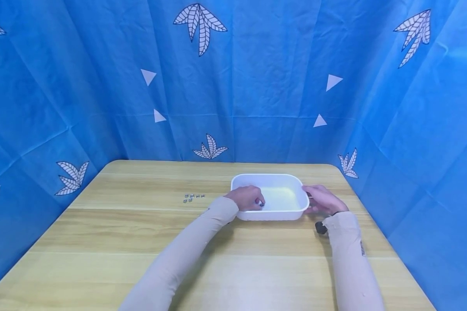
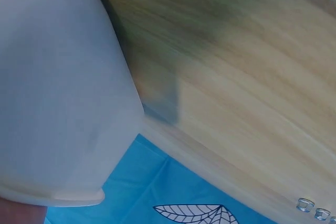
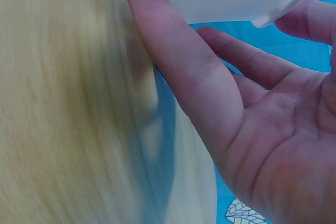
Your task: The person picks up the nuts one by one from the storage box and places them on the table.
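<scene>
A white rectangular tub stands at the right of the table, its wall filling the left side of the left wrist view. My left hand reaches over the tub's left rim, fingers curled, with a small metal nut at the fingertips inside. At the other end, my right hand grips the tub's right side. In the right wrist view, one finger lies against the wall from below and another touches the rim. Several small shiny nuts lie left of the tub.
The light wooden table ends at a blue curtain with leaf prints, which hangs behind it and along both sides. Several nuts show at the lower right of the left wrist view.
</scene>
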A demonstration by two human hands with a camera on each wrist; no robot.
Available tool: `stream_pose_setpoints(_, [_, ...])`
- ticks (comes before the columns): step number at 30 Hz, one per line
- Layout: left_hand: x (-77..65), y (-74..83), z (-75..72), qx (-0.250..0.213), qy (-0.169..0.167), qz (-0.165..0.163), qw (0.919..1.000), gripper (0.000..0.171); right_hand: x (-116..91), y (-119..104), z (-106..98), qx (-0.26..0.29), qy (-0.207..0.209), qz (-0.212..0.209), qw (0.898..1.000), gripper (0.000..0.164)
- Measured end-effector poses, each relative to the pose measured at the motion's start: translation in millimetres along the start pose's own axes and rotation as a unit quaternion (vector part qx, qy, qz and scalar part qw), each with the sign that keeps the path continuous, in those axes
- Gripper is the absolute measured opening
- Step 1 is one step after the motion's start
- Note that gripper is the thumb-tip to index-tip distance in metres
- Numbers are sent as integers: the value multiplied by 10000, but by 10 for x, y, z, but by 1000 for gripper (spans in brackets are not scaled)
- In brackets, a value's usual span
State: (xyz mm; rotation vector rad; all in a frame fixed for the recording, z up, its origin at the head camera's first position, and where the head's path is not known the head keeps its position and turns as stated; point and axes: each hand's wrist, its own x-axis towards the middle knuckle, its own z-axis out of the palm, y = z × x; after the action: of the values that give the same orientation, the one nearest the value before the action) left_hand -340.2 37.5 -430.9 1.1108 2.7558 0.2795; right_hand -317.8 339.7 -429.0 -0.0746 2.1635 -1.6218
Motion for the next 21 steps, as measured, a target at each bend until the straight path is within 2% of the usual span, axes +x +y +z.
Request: stream_pose_setpoints(21, [-30, 6, 1, -91, 115, -103, 9998, 11, 17, 0, 11, -117, 104, 7, 9999, 57])
